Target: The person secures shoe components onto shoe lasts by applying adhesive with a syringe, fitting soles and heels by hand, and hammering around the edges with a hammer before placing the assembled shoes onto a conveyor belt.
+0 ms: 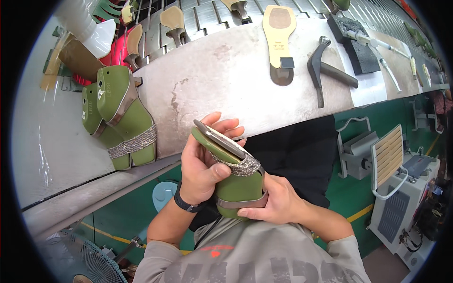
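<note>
Against my body I hold a green shoe last (pixel 239 186) tilted upward, with a sandal upper on it. A glittery silver strap (pixel 244 168) crosses its front part, and a brownish strap (pixel 243 203) wraps the back. Along the toe end lies a dark sole edge (pixel 218 136) with a pale layer. My left hand (pixel 200 162) is closed round the toe part, thumb on the green side, fingertips showing beyond the sole. My right hand (pixel 281 200) grips the heel end, thumb along the brownish strap; its other fingers are mostly hidden.
Two more green lasts with glittery straps (pixel 120 113) stand at the left of the worktable (pixel 212 80). A yellow insole (pixel 279 35), a hammer (pixel 325 70) and a black block (pixel 356 47) lie farther back. Heeled soles (pixel 173 23) sit on the slatted conveyor (pixel 205 16). A fan (pixel 87 259) stands lower left.
</note>
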